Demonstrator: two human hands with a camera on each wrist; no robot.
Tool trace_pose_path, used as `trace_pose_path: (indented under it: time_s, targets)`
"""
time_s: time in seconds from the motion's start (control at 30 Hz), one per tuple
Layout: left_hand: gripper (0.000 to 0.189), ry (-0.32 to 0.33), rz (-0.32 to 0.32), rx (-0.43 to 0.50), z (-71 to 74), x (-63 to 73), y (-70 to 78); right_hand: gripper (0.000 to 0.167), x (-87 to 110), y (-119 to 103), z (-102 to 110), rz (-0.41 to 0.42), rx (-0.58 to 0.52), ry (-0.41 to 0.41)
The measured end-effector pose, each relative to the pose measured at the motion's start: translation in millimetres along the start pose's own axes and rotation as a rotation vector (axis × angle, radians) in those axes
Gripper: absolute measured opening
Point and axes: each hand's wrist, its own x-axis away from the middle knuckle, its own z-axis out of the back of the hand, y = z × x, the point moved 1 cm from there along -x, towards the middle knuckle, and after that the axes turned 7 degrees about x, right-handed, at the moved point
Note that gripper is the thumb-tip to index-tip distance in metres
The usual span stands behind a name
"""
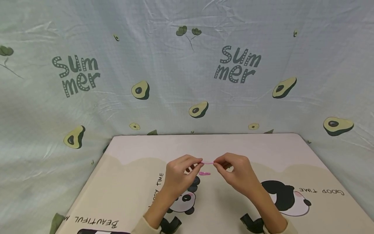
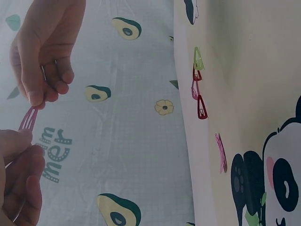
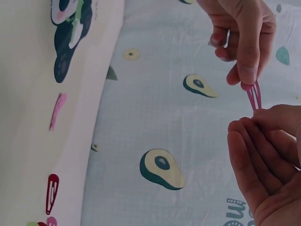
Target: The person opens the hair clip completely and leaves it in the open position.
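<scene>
Between my two hands, above the table, stretches a pink snap hair clip (image 1: 208,163). My left hand (image 1: 181,172) pinches one end between thumb and forefinger. The other end is pinched by the thumb and forefinger of my right hand (image 1: 237,170). In the left wrist view the slotted middle of the held hair clip (image 2: 29,119) shows between the fingertips. Below the hands, on the table, lies another pink clip (image 1: 205,173). Further along the table is a row of clips: a green clip (image 2: 198,59), a dark red clip (image 2: 202,107) and others between them.
The table (image 1: 222,146) has a pale cover printed with panda figures (image 1: 184,203) and words. Behind it hangs a light cloth (image 1: 169,65) with avocado prints. In the right wrist view a red clip (image 3: 52,194) lies near the table's edge.
</scene>
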Motion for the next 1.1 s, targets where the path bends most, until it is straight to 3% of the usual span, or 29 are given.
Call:
trace_pose_path:
  time_s: [0.43, 1.1]
  targets:
    - [0.013, 0.028, -0.062, -0.03, -1.0, 2.8, -0.9, 0.021, 2.4, 3, -8, 0.139, 0.014, 0.114]
    - [0.014, 0.099, -0.149, -0.004, 0.6, 3.9, -3.7, 0.023, 3.7, 1, -14, 0.229, -0.028, 0.211]
